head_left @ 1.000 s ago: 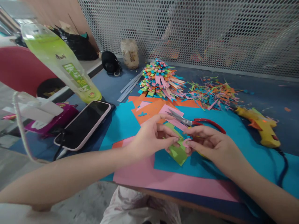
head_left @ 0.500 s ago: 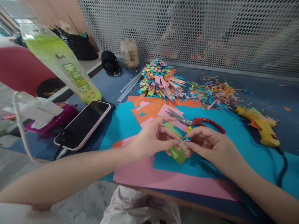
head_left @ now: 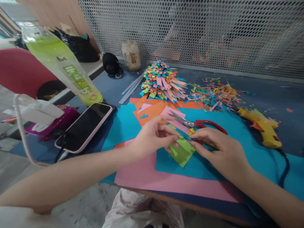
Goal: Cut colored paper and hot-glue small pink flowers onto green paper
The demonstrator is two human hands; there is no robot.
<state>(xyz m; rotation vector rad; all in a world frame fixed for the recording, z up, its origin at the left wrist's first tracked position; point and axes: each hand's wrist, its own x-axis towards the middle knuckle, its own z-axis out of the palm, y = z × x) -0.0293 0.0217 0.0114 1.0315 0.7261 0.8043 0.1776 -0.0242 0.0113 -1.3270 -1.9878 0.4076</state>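
My right hand (head_left: 219,147) pinches a small blue paper piece (head_left: 190,138) between thumb and forefinger, above the sheets. Just left of it, my left hand (head_left: 158,134) has its fingers curled and the thumb near the fingertips; whatever lies between them is too small to make out. Beneath both hands lies a green paper piece (head_left: 182,155), on a blue sheet (head_left: 201,172) and a pink sheet (head_left: 140,172). Scissors with red handles (head_left: 210,122) rest behind my right hand, blades pointing left. A small yellow bit (head_left: 192,131) shows beside my right fingertips.
A cone-shaped tree of paper strips (head_left: 163,82) stands at the back, beside a heap of paper shreds (head_left: 217,95). At right lies a yellow glue gun (head_left: 261,126) with its cord. Glue sticks (head_left: 131,88), a phone (head_left: 86,126) and a drink bottle (head_left: 64,66) are at left.
My hands have drawn slightly apart, the left moving a little left, so more of the green paper shows between them. The small paper piece stays in my right fingers.
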